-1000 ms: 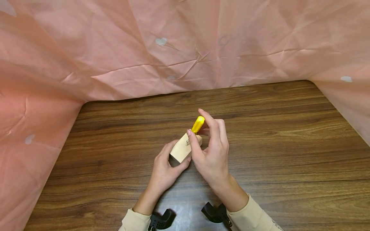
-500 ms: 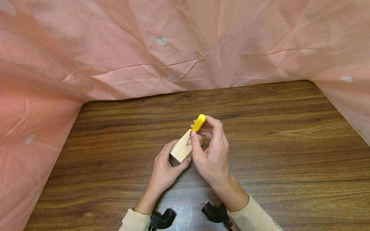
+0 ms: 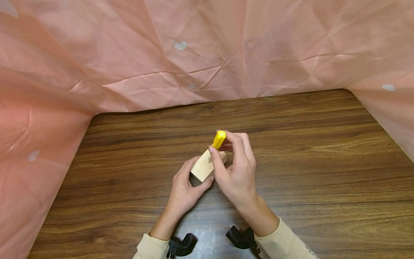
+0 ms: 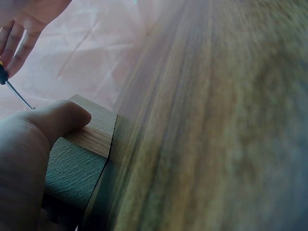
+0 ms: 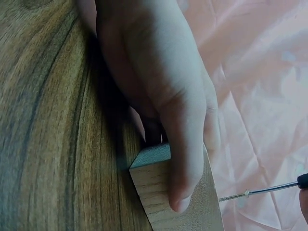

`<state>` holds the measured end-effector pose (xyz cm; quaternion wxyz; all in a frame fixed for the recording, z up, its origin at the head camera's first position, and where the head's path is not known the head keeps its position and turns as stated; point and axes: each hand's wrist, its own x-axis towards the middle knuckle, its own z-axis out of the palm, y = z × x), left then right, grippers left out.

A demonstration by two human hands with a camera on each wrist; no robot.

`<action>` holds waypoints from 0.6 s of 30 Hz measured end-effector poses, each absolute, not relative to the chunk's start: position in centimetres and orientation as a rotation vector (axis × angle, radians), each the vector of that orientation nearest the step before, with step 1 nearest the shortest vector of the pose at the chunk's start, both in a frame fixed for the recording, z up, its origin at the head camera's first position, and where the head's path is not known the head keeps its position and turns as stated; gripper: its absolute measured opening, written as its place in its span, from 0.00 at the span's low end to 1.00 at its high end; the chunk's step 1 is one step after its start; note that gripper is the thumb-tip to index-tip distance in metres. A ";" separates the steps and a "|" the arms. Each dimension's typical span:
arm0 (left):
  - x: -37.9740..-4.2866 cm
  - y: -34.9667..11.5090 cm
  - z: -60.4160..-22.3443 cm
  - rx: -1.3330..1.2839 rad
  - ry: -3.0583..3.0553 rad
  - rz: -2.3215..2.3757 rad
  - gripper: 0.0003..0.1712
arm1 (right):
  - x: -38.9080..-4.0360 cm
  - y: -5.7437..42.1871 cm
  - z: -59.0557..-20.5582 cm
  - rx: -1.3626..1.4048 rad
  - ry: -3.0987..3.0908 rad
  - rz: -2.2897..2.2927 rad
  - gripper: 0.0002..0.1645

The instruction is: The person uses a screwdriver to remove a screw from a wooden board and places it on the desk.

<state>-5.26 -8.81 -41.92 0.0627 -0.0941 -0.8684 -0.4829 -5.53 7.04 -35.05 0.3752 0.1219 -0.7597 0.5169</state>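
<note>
My left hand [image 3: 182,189] grips a pale wooden block [image 3: 201,168] with a dark near end, the thumb along its right side and the fingers along its left. From the block's top face stands a small screw [image 3: 209,160], part of its threaded shank showing in the right wrist view. My right hand [image 3: 237,171] holds a screwdriver by its yellow handle [image 3: 219,139], between thumb and fingers. The screwdriver's thin metal shaft [image 5: 276,187] runs to the screw's head, where its tip seems to meet it. In the head view the thumb hides most of that shaft.
Beneath the hands lies a dark wood-grain table [image 3: 307,154]. A pink curtain [image 3: 207,54] with pale hearts hangs along its back and sides. Black wrist devices [image 3: 182,246] sit at both cuffs, close to the table's near part.
My right fingers have closed in round the yellow handle, then rolled it; its top has tipped slightly left. The left hand and the block have stayed in place.
</note>
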 end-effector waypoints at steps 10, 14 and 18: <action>-5.4 -8.7 -41.8 -0.287 -2.622 -1.461 0.36 | -5.6 7.2 -34.8 0.347 -1.945 1.402 0.26; -5.3 -8.8 -42.0 -0.281 -2.622 -1.467 0.36 | -5.5 7.2 -34.9 0.310 -1.967 1.371 0.25; -5.2 -8.8 -42.1 -0.276 -2.626 -1.468 0.35 | -5.5 7.1 -34.9 0.278 -1.973 1.330 0.22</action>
